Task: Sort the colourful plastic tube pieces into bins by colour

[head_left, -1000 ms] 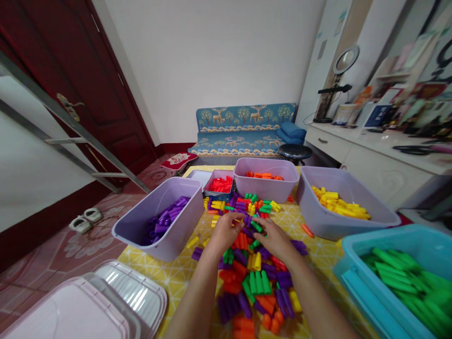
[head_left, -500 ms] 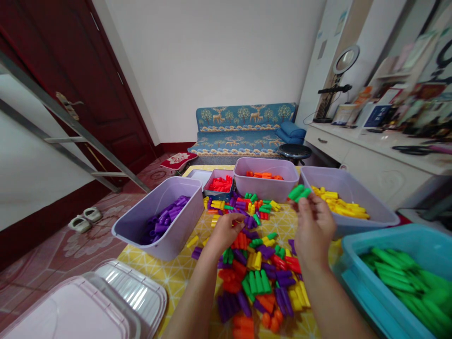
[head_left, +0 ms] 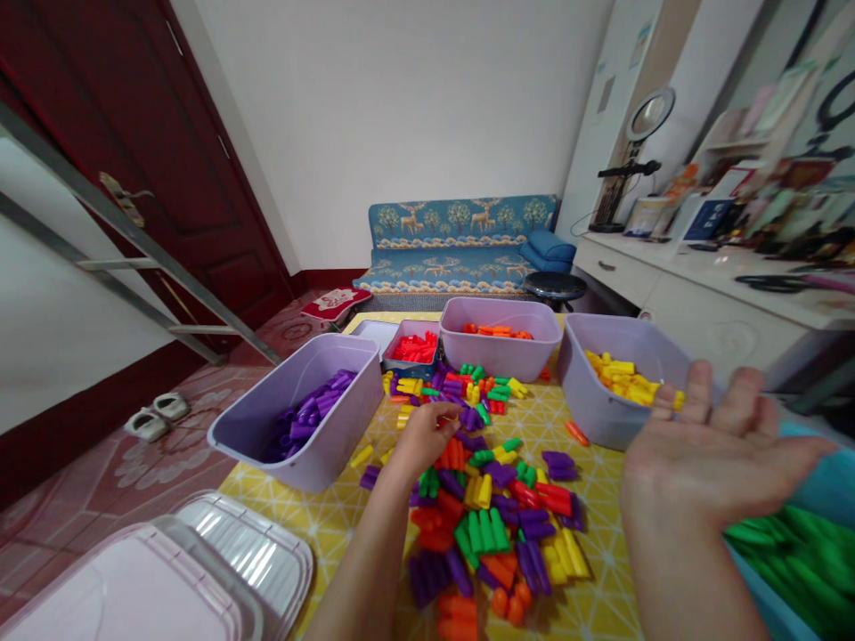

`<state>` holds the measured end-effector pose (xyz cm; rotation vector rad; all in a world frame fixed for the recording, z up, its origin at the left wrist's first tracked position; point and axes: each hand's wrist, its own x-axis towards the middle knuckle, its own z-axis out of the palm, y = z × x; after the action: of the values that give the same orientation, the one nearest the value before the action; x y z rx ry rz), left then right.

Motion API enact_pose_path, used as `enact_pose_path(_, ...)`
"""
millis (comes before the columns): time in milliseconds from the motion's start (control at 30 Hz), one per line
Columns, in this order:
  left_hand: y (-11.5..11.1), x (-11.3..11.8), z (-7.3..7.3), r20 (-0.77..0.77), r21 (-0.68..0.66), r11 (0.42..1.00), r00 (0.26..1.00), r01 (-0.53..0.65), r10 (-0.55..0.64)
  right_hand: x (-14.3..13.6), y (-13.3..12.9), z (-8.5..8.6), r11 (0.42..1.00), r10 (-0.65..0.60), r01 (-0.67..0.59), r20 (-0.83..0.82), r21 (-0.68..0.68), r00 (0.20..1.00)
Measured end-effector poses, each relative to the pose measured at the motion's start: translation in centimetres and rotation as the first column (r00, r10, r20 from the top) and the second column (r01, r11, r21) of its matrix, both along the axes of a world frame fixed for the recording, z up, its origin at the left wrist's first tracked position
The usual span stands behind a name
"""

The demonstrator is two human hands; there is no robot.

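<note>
Right hand (head_left: 718,458) spread wide, turquoise plastic bin (head_left: 828,488) beside yellow-clothed table's (head_left: 334,512) right edge, left hand (head_left: 429,438) curled by multicoloured plastic tubes (head_left: 491,531), grip unclear

We are in a home, in what looks like a sitting room: a blue fabric sofa patterned with deer and trees (head_left: 447,260) fills the frame's centre. At upper left we see a dark red panelled door (head_left: 153,89), at lower left pale slip-on shoes (head_left: 148,425) on reddish patterned floor tiles (head_left: 200,436), at right a white glossy dresser (head_left: 708,303).
</note>
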<state>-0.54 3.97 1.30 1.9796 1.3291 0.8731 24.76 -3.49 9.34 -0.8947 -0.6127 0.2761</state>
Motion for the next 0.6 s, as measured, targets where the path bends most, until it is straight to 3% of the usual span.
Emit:
enact_pose_path(100,-0.2,-0.4,0.9,-0.091,0.045,0.997,0.994,-0.056,0.059,-1.2,1.1,-0.1,1.0,0.022,-0.021,-0.08,0.013,0.997)
enact_pose_path(200,-0.7,-1.4,2.6,-0.253,0.059,0.987,0.954,-0.15,0.16,-3.0,2.5,-0.6,0.977,0.169,-0.169,-0.011,-0.13,0.986)
enact_pose_path(267,-1.2,-2.4,3.6,-0.358,0.012,0.982,0.917,-0.186,0.178,-4.1,3.4,-1.7,0.894,0.373,-0.326,0.108,-0.307,0.922)
enact_pose_path(333,-1.5,-3.2,4.2,-0.426,-0.059,0.984,0.896,-0.17,0.129,-5.0,4.1,-3.5,0.759,0.573,-0.404,0.231,-0.511,0.786)
enact_pose_path(433,-1.6,-3.8,3.9,-0.446,-0.111,0.988,0.894,-0.106,0.046,-6.2,4.7,-6.7,0.603,0.738,-0.311,0.365,-0.735,0.568)
enact_pose_path(500,-1.4,-3.5,3.1,-0.42,-0.093,0.993,0.907,-0.078,0.032,-6.9,4.8,-8.5,0.574,0.766,-0.229,0.417,-0.786,0.489)
enact_pose_path(600,-1.0,-2.1,1.6,-0.311,-0.073,0.997,0.95,-0.011,-0.012,-7.6,4.9,-10.0,0.569,0.767,-0.144,0.46,-0.81,0.447)
